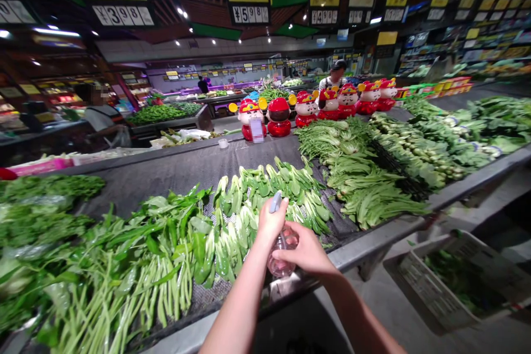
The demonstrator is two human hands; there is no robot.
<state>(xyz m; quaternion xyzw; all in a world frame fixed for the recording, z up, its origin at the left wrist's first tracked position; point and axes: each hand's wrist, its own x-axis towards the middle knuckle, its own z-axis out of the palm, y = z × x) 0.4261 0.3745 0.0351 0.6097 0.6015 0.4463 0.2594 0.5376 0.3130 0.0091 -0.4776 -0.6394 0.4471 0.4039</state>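
**Item 1:** a clear plastic spray bottle (282, 254) with a pink tint is hanging just above the black mesh counter cover (199, 296) at lower centre of the frame, with its grey-blue spray head (274, 202) pointing upward.

**Item 2:** the left hand (270, 222) is holding the bottle at its neck, with the fingers clamped around it.

**Item 3:** the right hand (302, 251) is reaching across the bottle's upper body, with its fingers (286, 254) lying together against it. Whether they are gripping, I cannot tell.

**Item 4:** bok choy (286, 191) is lying in a heap just beyond both hands.

**Item 5:** long-stemmed leafy greens (136, 271) are spreading across the lower left, beside the bok choy.

**Item 6:** bundled greens (365, 188) are lying to the right of the bok choy.

**Item 7:** a white plastic crate (443, 282) holding greens is sitting on the floor at lower right, below the counter's metal rim (373, 246).

**Item 8:** 7 red figurines (306, 110) are standing in a row at centre, along the counter's far side.

**Item 9:** price boards (249, 5) are hanging along the top of the frame.

**Item 10:** 2 other people are standing nearby: 1 in a white top (334, 80) behind the figurines, and 1 (102, 119) at left.
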